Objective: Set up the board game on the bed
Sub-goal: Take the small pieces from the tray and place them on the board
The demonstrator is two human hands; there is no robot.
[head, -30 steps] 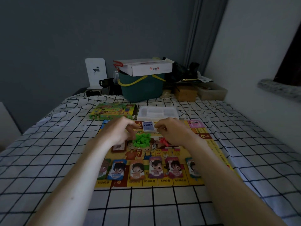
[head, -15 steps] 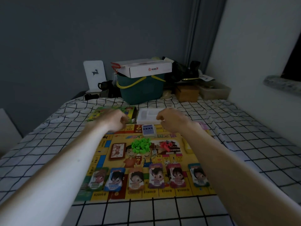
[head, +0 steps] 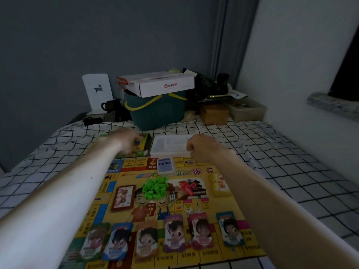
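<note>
The board (head: 124, 193) lay open on the bed (head: 291, 162), green houses (head: 154, 188), card deck (head: 165, 165) and character cards (head: 173, 232) already out, while the left hand (head: 126, 139), too blurred to read its fingers, reached the game box (head: 144, 141) and the right hand (head: 204, 148) curled empty by the tray (head: 169, 144)

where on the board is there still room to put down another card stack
Bare board lies between the blue card deck and the yellow card stack, and left of the red-framed card stack. The centre is crowded by green houses, red pieces and dice.
</note>
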